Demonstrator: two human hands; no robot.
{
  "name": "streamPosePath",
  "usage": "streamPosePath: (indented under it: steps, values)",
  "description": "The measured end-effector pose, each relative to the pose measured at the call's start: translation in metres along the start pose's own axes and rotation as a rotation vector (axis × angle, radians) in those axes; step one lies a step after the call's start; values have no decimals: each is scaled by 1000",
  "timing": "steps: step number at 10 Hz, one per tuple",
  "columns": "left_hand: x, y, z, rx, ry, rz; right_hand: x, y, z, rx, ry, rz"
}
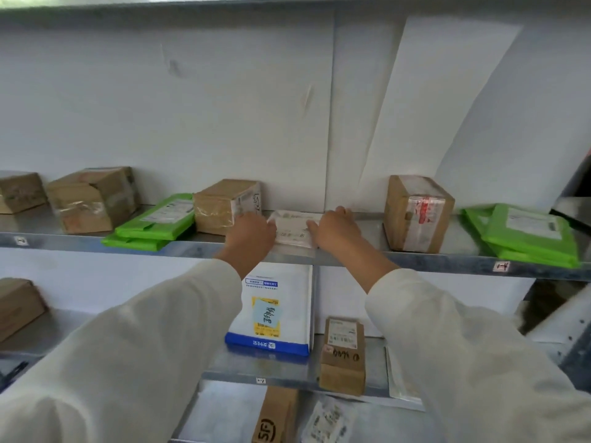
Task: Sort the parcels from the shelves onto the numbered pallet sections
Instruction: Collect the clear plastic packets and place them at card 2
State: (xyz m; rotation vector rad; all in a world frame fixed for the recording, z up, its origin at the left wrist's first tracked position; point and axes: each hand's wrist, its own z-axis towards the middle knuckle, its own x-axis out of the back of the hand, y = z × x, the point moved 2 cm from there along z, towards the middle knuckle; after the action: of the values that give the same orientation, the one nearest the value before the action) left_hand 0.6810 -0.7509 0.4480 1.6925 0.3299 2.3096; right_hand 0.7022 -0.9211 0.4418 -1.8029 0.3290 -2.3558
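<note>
A flat white parcel (293,230) with a printed label lies on the upper metal shelf (351,255), near its front edge. My left hand (252,233) grips the parcel's left side, and my right hand (334,230) grips its right side. Both arms reach forward in white sleeves. The parcel's lower edge rests on the shelf. No pallet section is in view.
On the same shelf stand brown boxes (225,206) (417,214) (91,199) and green mailers (153,223) (527,235). The lower shelf holds a white and blue mailer (275,311) and a brown packet (342,356). More parcels lie below.
</note>
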Motion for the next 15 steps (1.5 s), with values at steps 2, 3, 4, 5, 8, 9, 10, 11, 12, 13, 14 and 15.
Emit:
streamPosePath:
  steps: [2,3,4,5,8,9,10,11,12,13,14,15]
  values:
    - [5,1,-2,168,42,-217,-2,0,6,-28,-21,151]
    - [7,4,-6,235,44,-304,-1,1,3,-51,-68,247]
    - [5,4,-15,293,96,-398,-4,5,-2,8,-19,422]
    - [2,7,-25,371,139,-556,3,7,-8,10,41,646]
    - [4,-13,-96,467,199,-1144,7,-6,-56,4,74,706]
    - [17,-34,-122,447,239,-1117,-2,-23,-81,-14,37,628]
    - [27,-67,-150,451,258,-1016,-14,-46,-109,-27,32,654]
    - [36,-106,-185,462,257,-967,-31,-82,-142,-2,-47,667]
    - [54,-150,-227,479,299,-947,-46,-129,-182,44,-116,668]
    - [77,-197,-272,509,353,-901,-63,-183,-217,96,-182,665]
    - [101,-244,-318,560,433,-865,-78,-241,-257,175,-238,664]
    - [121,-296,-363,669,541,-850,-92,-299,-300,280,-294,662]
